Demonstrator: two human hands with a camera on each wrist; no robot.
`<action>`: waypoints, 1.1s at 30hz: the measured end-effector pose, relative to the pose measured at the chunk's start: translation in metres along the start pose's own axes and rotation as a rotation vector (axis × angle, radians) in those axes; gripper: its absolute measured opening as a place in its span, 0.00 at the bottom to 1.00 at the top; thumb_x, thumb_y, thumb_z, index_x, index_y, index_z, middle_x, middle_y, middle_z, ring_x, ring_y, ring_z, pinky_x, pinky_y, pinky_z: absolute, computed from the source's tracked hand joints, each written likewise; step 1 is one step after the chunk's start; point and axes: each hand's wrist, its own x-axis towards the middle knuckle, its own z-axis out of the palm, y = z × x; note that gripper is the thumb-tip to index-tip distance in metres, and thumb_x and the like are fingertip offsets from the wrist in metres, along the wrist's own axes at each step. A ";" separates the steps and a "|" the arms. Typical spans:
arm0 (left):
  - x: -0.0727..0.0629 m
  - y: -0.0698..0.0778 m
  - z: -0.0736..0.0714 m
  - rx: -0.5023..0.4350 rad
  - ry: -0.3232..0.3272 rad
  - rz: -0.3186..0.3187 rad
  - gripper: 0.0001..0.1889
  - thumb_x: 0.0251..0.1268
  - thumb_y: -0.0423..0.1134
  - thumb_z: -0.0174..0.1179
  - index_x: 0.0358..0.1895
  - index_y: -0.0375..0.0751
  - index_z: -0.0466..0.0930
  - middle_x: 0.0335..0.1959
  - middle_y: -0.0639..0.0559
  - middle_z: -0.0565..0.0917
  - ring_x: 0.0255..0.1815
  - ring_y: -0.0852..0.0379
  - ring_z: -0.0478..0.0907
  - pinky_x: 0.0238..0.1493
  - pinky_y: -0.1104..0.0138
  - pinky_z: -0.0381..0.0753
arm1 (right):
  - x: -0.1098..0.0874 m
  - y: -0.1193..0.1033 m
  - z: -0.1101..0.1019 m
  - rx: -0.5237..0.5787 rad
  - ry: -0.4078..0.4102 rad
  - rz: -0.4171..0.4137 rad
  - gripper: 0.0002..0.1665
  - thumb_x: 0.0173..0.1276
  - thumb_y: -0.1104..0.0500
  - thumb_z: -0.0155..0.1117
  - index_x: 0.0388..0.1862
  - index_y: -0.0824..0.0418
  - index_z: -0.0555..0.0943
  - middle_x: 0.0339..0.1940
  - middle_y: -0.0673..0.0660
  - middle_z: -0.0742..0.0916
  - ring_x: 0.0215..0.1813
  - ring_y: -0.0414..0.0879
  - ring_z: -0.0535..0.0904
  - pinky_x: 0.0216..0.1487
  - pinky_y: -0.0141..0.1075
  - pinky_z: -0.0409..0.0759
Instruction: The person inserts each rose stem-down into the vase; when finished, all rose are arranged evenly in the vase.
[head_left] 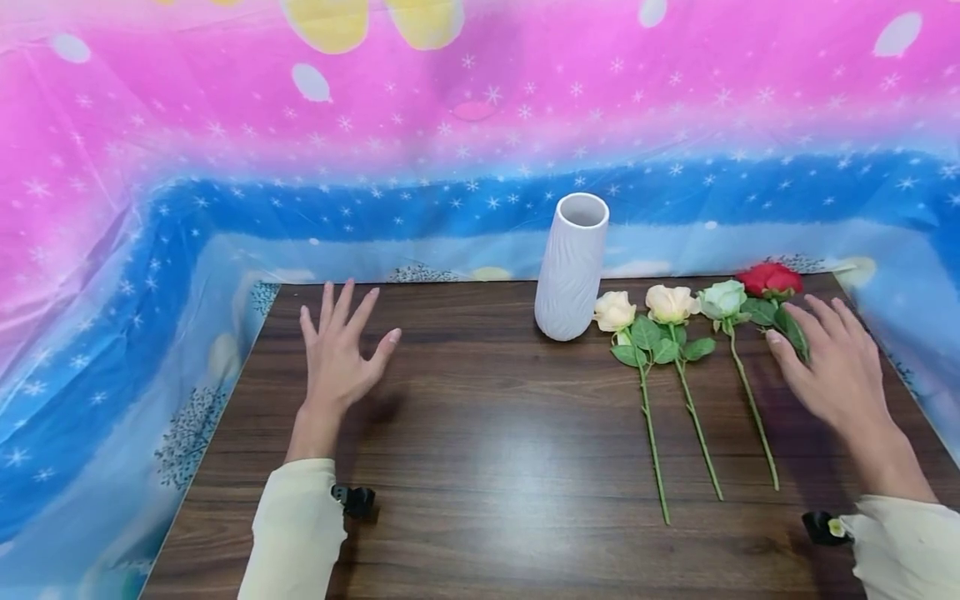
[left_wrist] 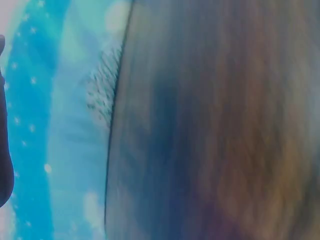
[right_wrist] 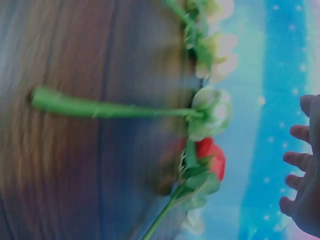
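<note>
My left hand (head_left: 337, 358), fingers spread, is held over the left part of the wooden table with nothing in it. On the right, my right hand (head_left: 836, 367) also has its fingers extended and overlaps the stem of the red rose (head_left: 770, 281) in the head view. Left of it lie a pale green rose (head_left: 723, 300) and two cream roses (head_left: 672, 304), their stems pointing toward me. A white textured vase (head_left: 570, 271) stands upright beside the leftmost cream rose (head_left: 615, 311). In the right wrist view, the green rose's stem (right_wrist: 110, 107) shows apart from the fingers (right_wrist: 299, 160).
The dark wooden table (head_left: 465, 433) ends at a back edge against a pink and blue snowflake cloth (head_left: 420, 192), which also hangs along both sides. A small black camera (head_left: 354, 501) sits at the left cuff, another black camera (head_left: 825, 528) at the right.
</note>
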 end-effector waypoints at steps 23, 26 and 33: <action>0.072 0.114 0.022 -0.807 -0.006 -0.007 0.38 0.65 0.48 0.61 0.78 0.46 0.63 0.73 0.41 0.74 0.78 0.46 0.68 0.80 0.46 0.62 | 0.014 -0.056 0.001 0.286 -0.140 0.071 0.28 0.82 0.49 0.50 0.70 0.65 0.74 0.57 0.75 0.84 0.46 0.42 0.83 0.45 0.41 0.76; 0.082 0.130 0.026 -0.894 -0.046 -0.037 0.34 0.66 0.46 0.62 0.75 0.44 0.67 0.73 0.41 0.75 0.76 0.46 0.70 0.80 0.49 0.64 | 0.013 -0.064 0.004 0.358 -0.168 0.090 0.27 0.82 0.49 0.51 0.71 0.63 0.74 0.51 0.62 0.89 0.40 0.18 0.73 0.36 0.25 0.72; 0.104 0.160 0.043 -1.028 -0.118 -0.085 0.29 0.68 0.39 0.66 0.72 0.41 0.71 0.71 0.41 0.77 0.75 0.45 0.71 0.77 0.54 0.69 | 0.003 -0.081 0.027 0.636 -0.232 0.125 0.28 0.81 0.54 0.53 0.72 0.69 0.70 0.42 0.21 0.80 0.40 0.21 0.81 0.43 0.19 0.81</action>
